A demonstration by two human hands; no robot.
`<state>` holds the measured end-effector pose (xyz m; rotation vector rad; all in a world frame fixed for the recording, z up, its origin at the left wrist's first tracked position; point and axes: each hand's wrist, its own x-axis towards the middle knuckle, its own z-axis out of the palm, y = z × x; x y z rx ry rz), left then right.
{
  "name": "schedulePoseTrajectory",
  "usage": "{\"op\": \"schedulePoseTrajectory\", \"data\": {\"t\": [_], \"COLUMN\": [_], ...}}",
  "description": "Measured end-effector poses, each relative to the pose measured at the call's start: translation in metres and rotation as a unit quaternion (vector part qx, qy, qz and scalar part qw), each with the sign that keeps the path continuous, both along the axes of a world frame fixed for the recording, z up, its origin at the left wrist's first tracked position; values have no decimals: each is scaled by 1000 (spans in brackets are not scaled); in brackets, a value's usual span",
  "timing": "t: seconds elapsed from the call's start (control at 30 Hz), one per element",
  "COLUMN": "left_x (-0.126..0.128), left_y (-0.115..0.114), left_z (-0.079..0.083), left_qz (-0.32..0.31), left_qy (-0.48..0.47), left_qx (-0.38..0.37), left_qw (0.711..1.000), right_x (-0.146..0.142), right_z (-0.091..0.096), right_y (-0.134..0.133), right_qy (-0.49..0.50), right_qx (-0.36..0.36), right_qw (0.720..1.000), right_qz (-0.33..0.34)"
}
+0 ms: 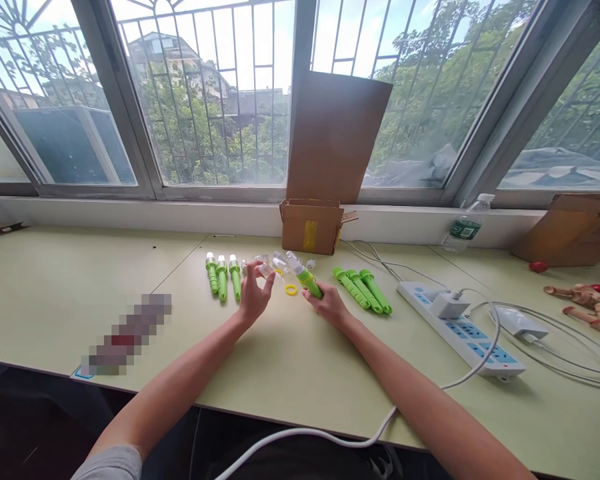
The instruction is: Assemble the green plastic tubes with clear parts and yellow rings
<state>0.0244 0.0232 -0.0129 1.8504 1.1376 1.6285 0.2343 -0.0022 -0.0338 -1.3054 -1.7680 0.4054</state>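
My right hand point(330, 305) is closed around a green plastic tube with a clear cap point(306, 277), held tilted above the table. My left hand point(253, 293) is raised beside it, fingers partly curled, pinching a small clear cap point(265, 269). A yellow ring point(291, 290) lies on the table between the two hands. Three capped green tubes point(223, 275) lie in a row to the left. Three uncapped green tubes point(363, 289) lie to the right. Several loose clear caps point(280, 259) sit behind the hands.
A small open cardboard box point(311, 225) stands at the windowsill with a cardboard sheet point(336, 137) behind it. A white power strip point(460, 330) with chargers and cables lies at right. A water bottle point(465, 225) and wooden pieces point(587, 305) are farther right.
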Motion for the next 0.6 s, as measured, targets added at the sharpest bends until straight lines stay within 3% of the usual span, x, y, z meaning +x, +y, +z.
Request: {"op": "schedulePoseTrajectory", "data": {"t": [0.27, 0.6], "left_x": [-3, 1], "left_y": [16, 6], "left_z": [-5, 3], "left_qz": [-13, -44], "left_qy": [-191, -275], "left_qx": [-77, -38], "left_qw": [978, 960], "right_x": [-1, -2], "right_z": [3, 3], "right_y": [-2, -3], "right_qy": [-87, -138], "right_qx": [31, 30], "right_qw": [996, 990], "right_qz": [7, -1]}}
